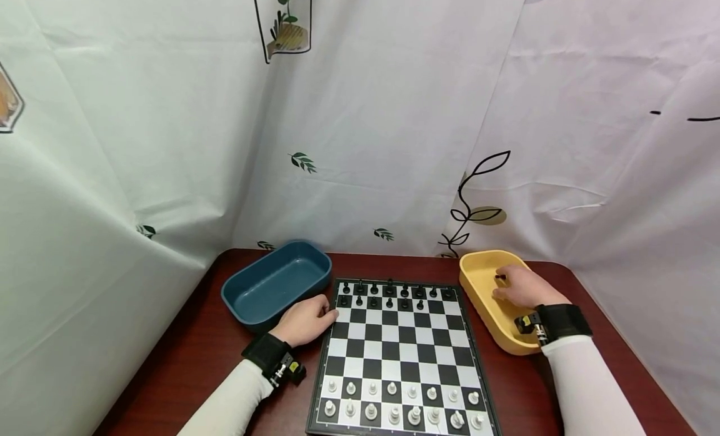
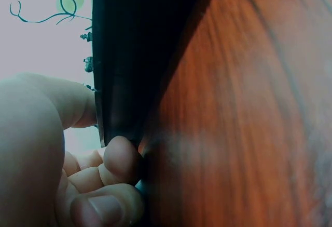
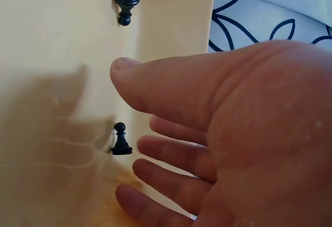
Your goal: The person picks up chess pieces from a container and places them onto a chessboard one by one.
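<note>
A black-and-white chessboard (image 1: pixel 397 336) lies on the table, with black chess pieces (image 1: pixel 389 290) in two rows at its far side and white chess pieces (image 1: pixel 392 389) in two rows at its near side. My left hand (image 1: pixel 306 318) rests at the board's left edge; in the left wrist view its fingers, loosely bent, touch the board's rim. Inside the yellow tray (image 1: pixel 475 286), my right hand (image 1: pixel 523 285) reaches with thumb and fingers apart. Two black pawns lie there: one pawn (image 3: pixel 121 141) between thumb and fingers, untouched, another pawn (image 3: pixel 126 3) beyond the thumb.
A dark blue tray (image 1: pixel 275 287) stands at the back left, beside the left hand. The dark red wooden table (image 1: pixel 185 367) ends at a patterned white cloth (image 1: pixel 360 142) that hangs behind and along both sides.
</note>
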Demonstrator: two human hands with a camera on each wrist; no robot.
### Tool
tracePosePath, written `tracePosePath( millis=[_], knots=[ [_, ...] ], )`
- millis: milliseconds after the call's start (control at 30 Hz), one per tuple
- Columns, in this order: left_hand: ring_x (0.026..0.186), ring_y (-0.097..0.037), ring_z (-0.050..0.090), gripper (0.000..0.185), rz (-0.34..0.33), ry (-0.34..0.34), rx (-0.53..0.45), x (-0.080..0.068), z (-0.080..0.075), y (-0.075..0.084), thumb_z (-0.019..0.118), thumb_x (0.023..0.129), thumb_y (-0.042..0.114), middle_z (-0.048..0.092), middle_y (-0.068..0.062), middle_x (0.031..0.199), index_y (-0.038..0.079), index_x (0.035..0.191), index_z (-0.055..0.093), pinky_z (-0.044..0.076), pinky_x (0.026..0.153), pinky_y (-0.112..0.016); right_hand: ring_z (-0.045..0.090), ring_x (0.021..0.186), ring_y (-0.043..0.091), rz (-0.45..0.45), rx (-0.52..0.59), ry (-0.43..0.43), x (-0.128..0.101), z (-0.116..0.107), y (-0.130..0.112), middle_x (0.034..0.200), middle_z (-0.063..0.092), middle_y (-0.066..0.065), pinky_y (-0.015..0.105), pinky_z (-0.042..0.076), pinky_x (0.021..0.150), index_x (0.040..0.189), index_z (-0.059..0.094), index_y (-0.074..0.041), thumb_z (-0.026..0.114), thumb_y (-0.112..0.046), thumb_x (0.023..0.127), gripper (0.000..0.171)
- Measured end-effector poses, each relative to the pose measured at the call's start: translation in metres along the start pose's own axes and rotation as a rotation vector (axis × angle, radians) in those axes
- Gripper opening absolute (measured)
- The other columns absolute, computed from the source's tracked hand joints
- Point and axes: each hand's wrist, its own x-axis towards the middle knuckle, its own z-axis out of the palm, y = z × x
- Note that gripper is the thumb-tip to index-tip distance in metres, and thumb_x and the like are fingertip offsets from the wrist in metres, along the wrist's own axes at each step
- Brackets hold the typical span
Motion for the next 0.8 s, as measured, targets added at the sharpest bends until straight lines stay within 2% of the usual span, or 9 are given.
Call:
tracePosePath(
  millis=[167,300,367,400,467,533,600,733,800],
  knots=[
    [0.06,-0.013,0.052,0.032,0.004,0.002,-0.002,0.0001,-0.0004,-0.0005,0.069,0.108,0.043,0.056,0.007,0.069,0.023,0.084,0.06,0.042,0.06,-0.035,0.066,0.098,0.041,-0.09,-0.018,0.016,0.003,0.0035,0.0036,0.112,0.069,0.029,0.061,0.053,0.094,0.115,0.07,0.014,0.087,-0.014,0.088,0.042],
    [0.06,-0.013,0.052,0.032,-0.003,-0.003,-0.003,0.0001,-0.0008,-0.0003,0.069,0.108,0.043,0.056,0.007,0.069,0.024,0.084,0.06,0.042,0.061,-0.035,0.07,0.104,0.045,-0.103,-0.041,-0.025,0.0026,0.0031,0.0034,0.114,0.07,0.03,0.062,0.055,0.097,0.108,0.074,0.01,0.085,-0.016,0.089,0.034],
    [0.06,-0.013,0.052,0.032,-0.002,-0.004,0.0,-0.0001,-0.0003,-0.0006,0.069,0.108,0.043,0.055,0.007,0.069,0.024,0.084,0.06,0.042,0.06,-0.035,0.071,0.096,0.042,-0.078,-0.026,-0.056,0.0019,0.0022,0.002,0.105,0.072,0.026,0.057,0.058,0.09,0.103,0.077,0.007,0.084,-0.015,0.09,0.026],
    [0.06,-0.013,0.051,0.032,-0.002,-0.005,0.0,-0.0001,-0.0001,-0.0009,0.069,0.109,0.043,0.056,0.007,0.069,0.024,0.084,0.06,0.041,0.06,-0.035,0.071,0.088,0.036,-0.067,-0.02,-0.068,0.0015,0.002,0.0015,0.096,0.072,0.02,0.052,0.058,0.083,0.098,0.077,0.004,0.084,-0.014,0.091,0.02],
    [0.06,-0.013,0.051,0.032,0.0,-0.004,0.001,-0.0003,0.0001,-0.0012,0.069,0.109,0.042,0.055,0.007,0.069,0.024,0.084,0.06,0.041,0.06,-0.034,0.064,0.071,0.024,-0.045,0.002,-0.089,0.0006,0.0017,0.0,0.079,0.065,0.007,0.041,0.053,0.069,0.09,0.075,-0.002,0.083,-0.011,0.091,0.012],
    [0.06,-0.013,0.051,0.032,-0.001,-0.004,0.001,-0.0002,0.0002,-0.0014,0.069,0.109,0.043,0.055,0.007,0.069,0.024,0.084,0.06,0.041,0.06,-0.034,0.053,0.059,0.016,-0.028,0.022,-0.106,-0.0001,0.0019,-0.001,0.066,0.052,-0.003,0.033,0.042,0.06,0.08,0.071,-0.007,0.08,-0.006,0.09,0.014],
    [0.06,-0.013,0.052,0.032,-0.003,-0.003,0.001,0.0005,0.0005,-0.002,0.069,0.108,0.043,0.055,0.007,0.068,0.024,0.084,0.06,0.042,0.06,-0.034,0.048,0.056,0.013,-0.029,0.019,-0.105,-0.0003,0.0022,0.0002,0.063,0.044,-0.006,0.031,0.038,0.057,0.074,0.066,-0.009,0.076,0.0,0.088,0.019],
    [0.06,-0.013,0.052,0.032,0.002,0.003,-0.005,0.0016,0.0007,-0.0027,0.069,0.108,0.043,0.055,0.007,0.069,0.024,0.083,0.06,0.042,0.06,-0.035,0.043,0.056,0.014,-0.034,0.01,-0.095,-0.001,0.002,0.0017,0.062,0.036,-0.008,0.031,0.034,0.057,0.066,0.057,-0.014,0.065,0.008,0.079,0.027],
    [0.06,-0.013,0.052,0.032,0.001,0.004,-0.006,0.0017,0.0006,-0.0027,0.068,0.108,0.043,0.055,0.007,0.069,0.024,0.083,0.06,0.042,0.06,-0.035,0.044,0.058,0.016,-0.025,0.009,-0.094,-0.0014,0.0017,0.0019,0.062,0.039,-0.005,0.032,0.034,0.058,0.067,0.057,-0.014,0.061,0.01,0.076,0.026]
  ],
)
